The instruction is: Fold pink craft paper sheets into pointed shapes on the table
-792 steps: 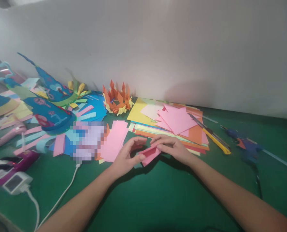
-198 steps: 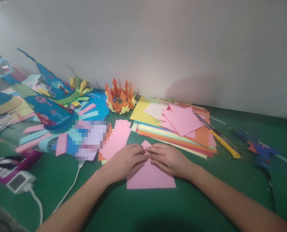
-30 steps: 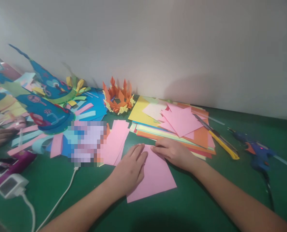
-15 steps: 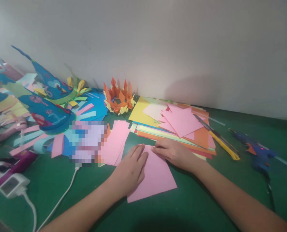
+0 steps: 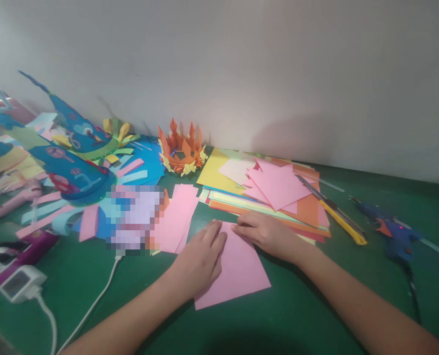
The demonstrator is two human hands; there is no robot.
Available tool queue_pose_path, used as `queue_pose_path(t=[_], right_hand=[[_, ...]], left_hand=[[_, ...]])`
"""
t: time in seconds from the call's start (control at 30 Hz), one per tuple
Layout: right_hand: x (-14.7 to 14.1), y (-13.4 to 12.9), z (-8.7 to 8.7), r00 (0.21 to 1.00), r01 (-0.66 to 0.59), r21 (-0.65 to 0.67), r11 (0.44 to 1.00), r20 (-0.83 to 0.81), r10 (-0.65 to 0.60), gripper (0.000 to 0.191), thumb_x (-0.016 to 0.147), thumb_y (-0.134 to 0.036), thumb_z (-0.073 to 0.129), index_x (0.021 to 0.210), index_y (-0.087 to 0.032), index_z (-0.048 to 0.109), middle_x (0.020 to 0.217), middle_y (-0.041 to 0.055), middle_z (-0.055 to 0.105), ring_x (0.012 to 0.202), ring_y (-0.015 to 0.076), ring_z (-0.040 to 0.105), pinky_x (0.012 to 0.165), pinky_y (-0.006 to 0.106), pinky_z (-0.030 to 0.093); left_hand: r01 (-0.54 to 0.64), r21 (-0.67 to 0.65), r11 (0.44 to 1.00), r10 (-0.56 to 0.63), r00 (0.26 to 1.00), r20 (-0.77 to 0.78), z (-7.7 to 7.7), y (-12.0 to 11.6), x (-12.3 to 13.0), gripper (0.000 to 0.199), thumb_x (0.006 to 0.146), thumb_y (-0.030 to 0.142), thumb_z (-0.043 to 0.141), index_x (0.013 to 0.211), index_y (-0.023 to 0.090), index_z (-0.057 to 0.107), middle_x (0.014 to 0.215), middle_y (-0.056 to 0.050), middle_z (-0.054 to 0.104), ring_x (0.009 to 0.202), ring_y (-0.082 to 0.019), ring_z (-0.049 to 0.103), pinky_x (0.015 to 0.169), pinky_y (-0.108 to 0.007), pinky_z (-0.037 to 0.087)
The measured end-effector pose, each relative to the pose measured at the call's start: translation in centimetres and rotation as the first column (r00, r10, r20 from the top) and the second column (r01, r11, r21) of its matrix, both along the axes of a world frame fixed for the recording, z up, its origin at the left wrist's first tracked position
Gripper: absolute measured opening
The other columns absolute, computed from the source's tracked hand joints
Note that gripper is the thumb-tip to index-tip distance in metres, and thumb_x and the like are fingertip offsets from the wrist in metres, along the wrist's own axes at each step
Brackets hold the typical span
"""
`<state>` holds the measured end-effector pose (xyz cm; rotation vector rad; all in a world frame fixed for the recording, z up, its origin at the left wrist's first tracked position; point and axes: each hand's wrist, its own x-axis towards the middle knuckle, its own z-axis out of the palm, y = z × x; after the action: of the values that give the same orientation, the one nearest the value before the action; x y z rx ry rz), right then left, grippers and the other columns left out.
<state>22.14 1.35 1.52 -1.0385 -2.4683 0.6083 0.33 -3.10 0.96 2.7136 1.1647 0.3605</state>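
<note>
A pink sheet of paper (image 5: 237, 268) lies on the green tabletop in front of me. My left hand (image 5: 200, 259) rests over its left side, fingers bent and close together, gripping the far left edge. At the far right edge, the thumb and fingers of my right hand (image 5: 265, 234) pinch the paper. Both sets of fingertips are near the sheet's narrow far end and partly hide it. Just left of my left hand are several pink paper pieces (image 5: 177, 217). Beyond my right hand sits a stack of coloured paper (image 5: 219, 167) with pink sheets (image 5: 278, 185) on top.
A yellow utility knife (image 5: 343, 224) leans on the stack's right side. Farther right is a blue glue gun (image 5: 398, 231). An orange paper crown (image 5: 184, 153) stands by the wall. Left are blue cone hats (image 5: 77, 170), a pink glue gun (image 5: 21, 195) and a white cable (image 5: 104, 291).
My hands and the pink sheet look almost unchanged. At the far left edge, a blurred shape, seemingly another person's hand at the pink glue gun, is gone from view.
</note>
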Motion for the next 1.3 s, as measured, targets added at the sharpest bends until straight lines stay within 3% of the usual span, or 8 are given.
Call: queue_pose_path(t=[0.13,0.33,0.53,0.77,1.3], right_hand=[[0.14,0.06,-0.35,1.000,-0.004,0.033,0.999,0.005,0.004,0.021,0.095,-0.034,0.045,0.088,-0.022,0.060,0.081,0.0041,0.060,0.073,0.0175,0.054,0.065,0.031,0.043],[0.24,0.09,-0.28,0.998,-0.041,0.066,0.997,0.045,0.039,0.019,0.096,-0.030,0.043,0.090,-0.021,0.059,0.086,0.0056,0.059,0.078,0.0182,0.054,0.069,0.033,0.044],[0.24,0.11,-0.07,0.998,-0.051,0.076,0.996,0.045,0.048,0.020,0.095,-0.027,0.043,0.088,-0.021,0.060,0.085,0.0056,0.058,0.078,0.0183,0.053,0.070,0.033,0.045],[0.45,0.34,-0.37,0.985,-0.164,0.214,0.963,0.090,0.148,0.027,0.097,-0.021,0.037,0.095,-0.018,0.063,0.086,0.0075,0.057,0.080,0.0183,0.049,0.071,0.033,0.045],[0.67,0.40,-0.72,0.991,-0.136,0.129,0.982,0.027,0.133,0.026,0.097,-0.022,0.039,0.101,-0.018,0.064,0.086,0.0072,0.057,0.079,0.0174,0.050,0.070,0.032,0.044]], left_hand=[[-0.008,-0.014,1.000,0.008,1.000,0.010,0.15,0.15,0.05,0.039,0.078,0.008,0.041,0.116,0.014,0.045,0.130,-0.018,0.047,0.122,-0.031,0.046,0.098,-0.048,0.045],[-0.023,-0.005,1.000,0.023,1.000,0.017,0.02,0.46,0.20,0.054,0.077,0.010,0.042,0.131,0.011,0.040,0.126,-0.016,0.051,0.121,-0.030,0.045,0.100,-0.046,0.043],[-0.017,-0.003,1.000,0.017,1.000,0.012,0.06,0.63,0.43,0.047,0.084,0.025,0.046,0.129,0.013,0.044,0.121,-0.014,0.054,0.120,-0.030,0.044,0.097,-0.047,0.043],[-0.031,0.005,0.999,0.031,0.999,-0.040,-0.09,0.42,0.35,0.049,0.086,0.031,0.047,0.131,0.013,0.042,0.125,-0.015,0.052,0.121,-0.031,0.043,0.097,-0.046,0.042],[-0.015,0.019,1.000,0.016,0.998,-0.063,0.03,0.25,0.42,0.045,0.087,0.028,0.047,0.130,0.016,0.045,0.125,-0.015,0.050,0.120,-0.032,0.043,0.096,-0.047,0.042]])
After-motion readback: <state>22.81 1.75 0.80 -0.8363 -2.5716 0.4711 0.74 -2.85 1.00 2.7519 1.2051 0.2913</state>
